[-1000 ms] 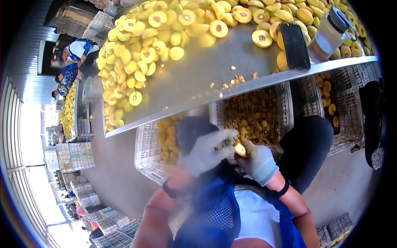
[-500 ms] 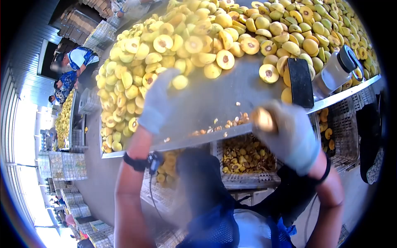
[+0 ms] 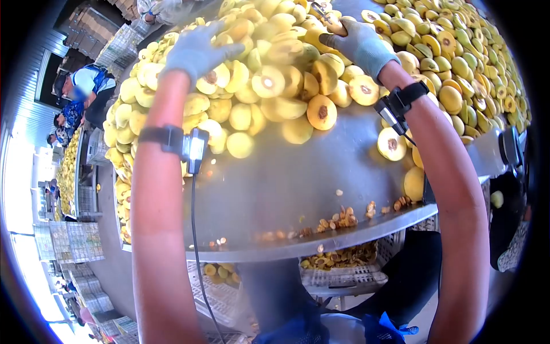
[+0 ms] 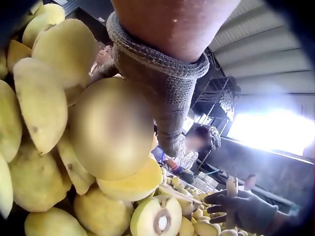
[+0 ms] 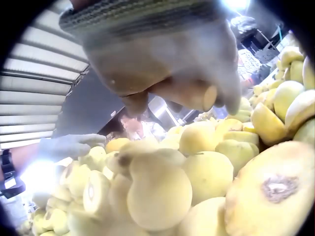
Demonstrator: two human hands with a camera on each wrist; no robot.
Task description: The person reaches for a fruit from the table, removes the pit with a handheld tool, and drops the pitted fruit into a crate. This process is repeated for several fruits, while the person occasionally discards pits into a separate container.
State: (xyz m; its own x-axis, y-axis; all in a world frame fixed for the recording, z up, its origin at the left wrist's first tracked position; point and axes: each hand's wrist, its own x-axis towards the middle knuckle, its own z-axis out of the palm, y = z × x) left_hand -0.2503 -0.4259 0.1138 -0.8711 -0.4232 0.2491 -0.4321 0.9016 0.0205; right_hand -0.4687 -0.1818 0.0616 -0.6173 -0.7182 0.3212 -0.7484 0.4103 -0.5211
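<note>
Left hand [image 3: 197, 51] over halved fruit [image 3: 268, 81], fingers apart — right hand [image 3: 361, 45], fingers round a wooden handle [image 5: 209, 98].

Blurred fruit [image 4: 113, 130] sits centre left in the left wrist view; in the head view, a table [image 3: 275, 172] partly hides a lower-centre crate [image 3: 344, 279].

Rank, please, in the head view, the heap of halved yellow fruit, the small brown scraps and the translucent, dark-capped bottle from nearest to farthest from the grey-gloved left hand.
1. Heap of halved yellow fruit: right by the left hand.
2. Small brown scraps: front edge of the silver table.
3. Translucent, dark-capped bottle: far right side.
</note>
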